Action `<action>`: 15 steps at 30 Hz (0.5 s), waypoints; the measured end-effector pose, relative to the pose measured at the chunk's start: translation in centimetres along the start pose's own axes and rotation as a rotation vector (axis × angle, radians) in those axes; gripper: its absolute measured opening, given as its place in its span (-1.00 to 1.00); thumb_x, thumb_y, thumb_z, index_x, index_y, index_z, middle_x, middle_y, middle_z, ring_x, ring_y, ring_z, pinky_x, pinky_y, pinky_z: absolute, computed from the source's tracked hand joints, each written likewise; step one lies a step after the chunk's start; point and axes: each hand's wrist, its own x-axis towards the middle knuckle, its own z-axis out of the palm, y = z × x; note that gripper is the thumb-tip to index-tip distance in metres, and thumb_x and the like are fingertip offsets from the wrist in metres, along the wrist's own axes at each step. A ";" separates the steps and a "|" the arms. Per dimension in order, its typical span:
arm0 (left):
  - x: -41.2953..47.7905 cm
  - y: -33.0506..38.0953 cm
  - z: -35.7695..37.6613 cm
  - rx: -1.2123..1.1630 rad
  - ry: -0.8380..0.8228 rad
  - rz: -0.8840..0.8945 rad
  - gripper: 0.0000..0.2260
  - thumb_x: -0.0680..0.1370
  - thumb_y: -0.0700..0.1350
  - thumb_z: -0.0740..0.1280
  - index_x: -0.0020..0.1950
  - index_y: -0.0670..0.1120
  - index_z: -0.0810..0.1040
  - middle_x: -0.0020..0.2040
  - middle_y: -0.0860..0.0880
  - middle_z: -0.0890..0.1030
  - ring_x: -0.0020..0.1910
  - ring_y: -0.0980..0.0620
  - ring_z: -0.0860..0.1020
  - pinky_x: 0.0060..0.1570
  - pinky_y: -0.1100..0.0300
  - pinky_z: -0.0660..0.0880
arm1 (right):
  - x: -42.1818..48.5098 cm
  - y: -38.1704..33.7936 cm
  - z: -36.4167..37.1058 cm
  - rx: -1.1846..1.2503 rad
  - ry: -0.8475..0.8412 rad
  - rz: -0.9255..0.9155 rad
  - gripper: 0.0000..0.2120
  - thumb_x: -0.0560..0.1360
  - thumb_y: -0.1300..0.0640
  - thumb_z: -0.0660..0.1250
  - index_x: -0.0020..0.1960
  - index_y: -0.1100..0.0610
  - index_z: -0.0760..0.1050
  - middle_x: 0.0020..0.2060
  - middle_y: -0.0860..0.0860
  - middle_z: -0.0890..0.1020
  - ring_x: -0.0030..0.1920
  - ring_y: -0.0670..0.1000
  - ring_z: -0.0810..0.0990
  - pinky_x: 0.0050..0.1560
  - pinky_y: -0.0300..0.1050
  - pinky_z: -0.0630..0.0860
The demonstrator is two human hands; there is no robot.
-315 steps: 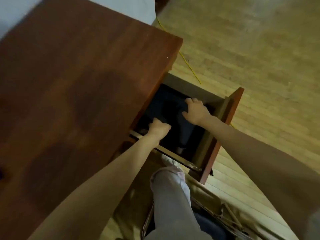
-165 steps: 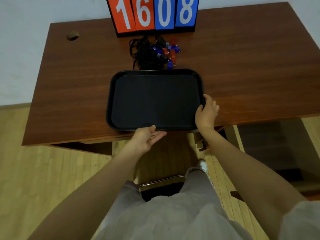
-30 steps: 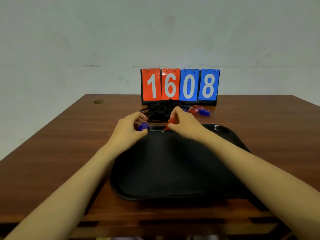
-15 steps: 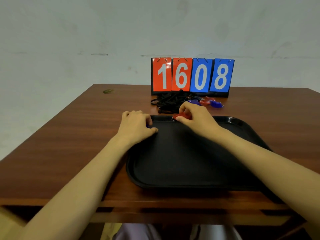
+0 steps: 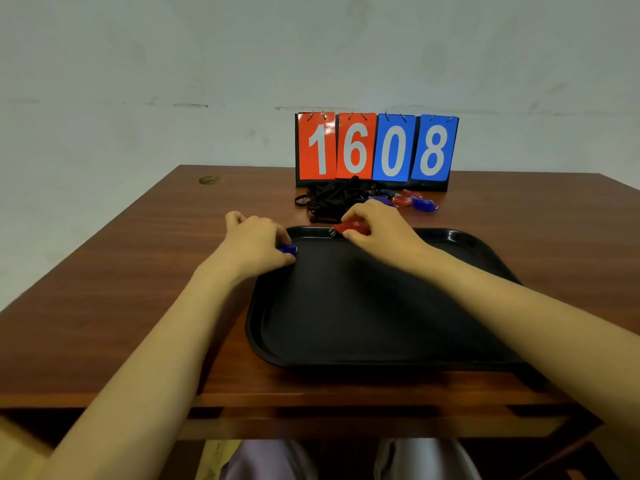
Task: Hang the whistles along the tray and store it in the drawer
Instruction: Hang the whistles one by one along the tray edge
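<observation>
Behind the tray [image 5: 485, 242], loose whistles [image 5: 415, 201] lie; left hand [image 5: 254, 247] grips blue whistle [image 5: 287, 250], right hand [image 5: 379, 232] red whistle [image 5: 349, 228].

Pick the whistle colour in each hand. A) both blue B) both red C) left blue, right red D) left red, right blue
C: the left hand pinches a blue whistle and the right hand a red whistle at the tray rim.

place: plain room | cues: wooden desk [image 5: 138, 289], bare pale wall [image 5: 173, 64], flip scoreboard [image 5: 377, 148]
</observation>
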 end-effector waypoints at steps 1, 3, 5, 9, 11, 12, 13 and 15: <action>0.0 0.1 0.1 0.016 0.013 0.002 -0.76 0.51 0.11 0.31 0.12 0.07 0.58 -0.05 0.10 0.56 0.06 0.06 0.40 0.19 0.05 0.11 | 0.0 -0.1 0.1 -0.005 -0.004 -0.006 -0.73 0.53 0.05 0.32 0.21 0.07 0.48 0.15 0.01 0.51 0.13 -0.08 0.47 0.09 -0.27 0.38; 0.1 0.3 0.3 0.003 0.051 -0.006 -0.75 0.53 0.14 0.27 0.11 0.07 0.58 -0.07 0.10 0.58 0.06 0.05 0.42 0.22 0.05 0.12 | 0.2 -0.4 0.2 -0.016 -0.013 -0.017 -0.72 0.53 0.04 0.31 0.22 0.07 0.47 0.14 0.00 0.50 0.13 -0.07 0.47 0.07 -0.28 0.38; 0.1 0.7 0.6 -0.059 0.113 -0.035 -0.73 0.53 0.18 0.24 0.06 0.06 0.58 -0.07 0.09 0.59 0.07 0.05 0.43 0.26 0.04 0.13 | 0.2 -0.5 0.4 -0.022 -0.015 -0.018 -0.73 0.53 0.04 0.31 0.20 0.07 0.47 0.14 0.00 0.50 0.11 -0.09 0.47 0.06 -0.29 0.38; 0.0 1.6 1.6 -0.126 0.203 -0.091 -0.76 0.55 0.15 0.23 0.02 0.04 0.57 -0.10 0.05 0.57 0.07 0.00 0.47 0.25 0.03 0.15 | 0.2 -0.6 0.5 -0.023 -0.009 -0.009 -0.74 0.52 0.04 0.32 0.18 0.08 0.48 0.13 0.00 0.49 0.10 -0.09 0.46 0.06 -0.28 0.38; 0.1 1.6 2.0 -0.057 0.220 -0.111 -0.73 0.54 0.17 0.22 0.01 0.05 0.60 -0.02 0.01 0.57 0.14 -0.04 0.43 0.21 0.01 0.17 | 0.1 -0.7 0.4 -0.014 -0.013 -0.002 -0.75 0.53 0.05 0.32 0.18 0.08 0.48 0.13 0.00 0.50 0.11 -0.07 0.47 0.06 -0.28 0.37; 0.1 1.5 2.0 -0.020 0.226 -0.127 -0.70 0.54 0.20 0.21 0.01 0.05 0.63 0.05 -0.01 0.53 0.17 -0.05 0.39 0.20 0.00 0.18 | 0.1 -0.7 0.4 -0.008 -0.015 0.001 -0.74 0.53 0.05 0.31 0.19 0.08 0.47 0.13 0.01 0.50 0.12 -0.06 0.48 0.06 -0.28 0.37; 0.2 1.4 2.1 0.007 0.228 -0.146 -0.67 0.53 0.22 0.21 0.02 0.05 0.64 0.09 -0.02 0.49 0.20 -0.06 0.34 0.20 -0.01 0.18 | 0.0 -0.8 0.3 0.000 -0.018 0.002 -0.73 0.53 0.06 0.31 0.20 0.08 0.47 0.14 0.01 0.51 0.13 -0.06 0.48 0.07 -0.27 0.37; 0.3 1.2 2.2 0.037 0.229 -0.167 -0.64 0.53 0.23 0.20 0.02 0.03 0.65 0.12 -0.04 0.45 0.22 -0.08 0.31 0.20 -0.02 0.18 | -0.1 -1.1 0.2 0.013 -0.015 -0.003 -0.71 0.54 0.06 0.30 0.25 0.06 0.45 0.15 0.01 0.51 0.13 -0.06 0.48 0.09 -0.26 0.37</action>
